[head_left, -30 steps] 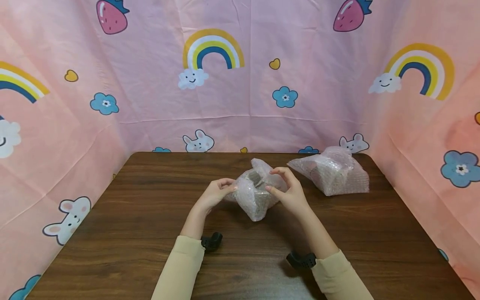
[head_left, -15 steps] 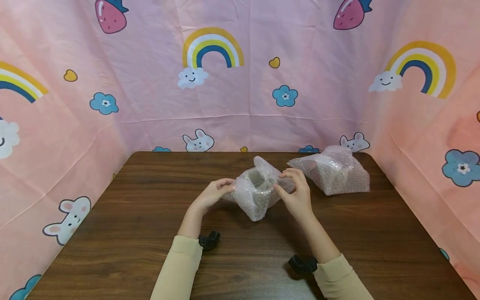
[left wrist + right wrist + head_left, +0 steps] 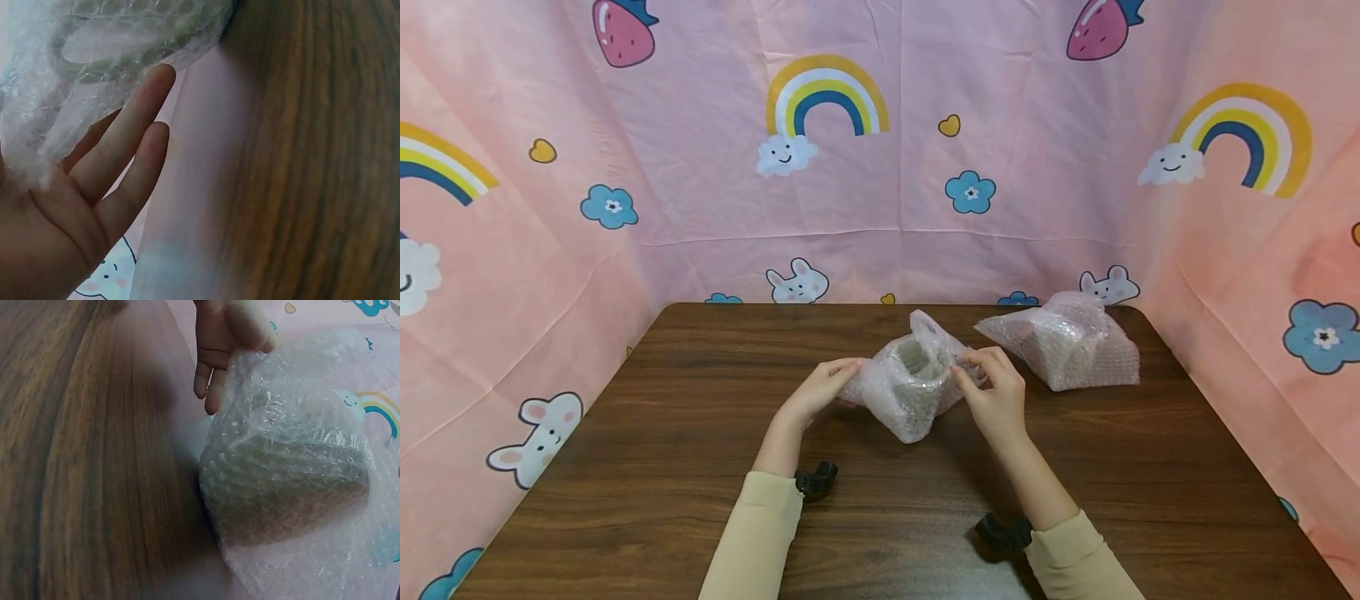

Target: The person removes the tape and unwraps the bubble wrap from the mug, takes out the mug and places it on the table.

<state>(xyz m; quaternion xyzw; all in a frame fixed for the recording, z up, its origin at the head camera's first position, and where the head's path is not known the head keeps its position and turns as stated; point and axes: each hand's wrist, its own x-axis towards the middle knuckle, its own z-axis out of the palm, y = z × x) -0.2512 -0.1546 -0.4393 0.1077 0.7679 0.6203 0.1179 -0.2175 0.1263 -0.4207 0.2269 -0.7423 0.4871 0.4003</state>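
Pink cartoon-printed fabric (image 3: pixel 700 167) is hung around a dark brown wooden table (image 3: pixel 700 400). Near its middle, a pale greyish cylindrical cup (image 3: pixel 914 357) is loosely enclosed by clear bubble wrap (image 3: pixel 883 393), pinched on either side by the left hand (image 3: pixel 817 390) and the right hand (image 3: pixel 997 396). Folds are apparently being opened around the cup's mouth; next, an even pull is probably called for.

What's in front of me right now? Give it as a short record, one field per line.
Left hand: pinches the bubble wrap at its left side
Right hand: pinches the bubble wrap at its right side
Vessel: inside the bubble wrap, mouth showing from above
Second package: bubble-wrapped, back right of the table, untouched; contents unclear
Backdrop: pinkish, printed with rainbows, flowers and rabbits
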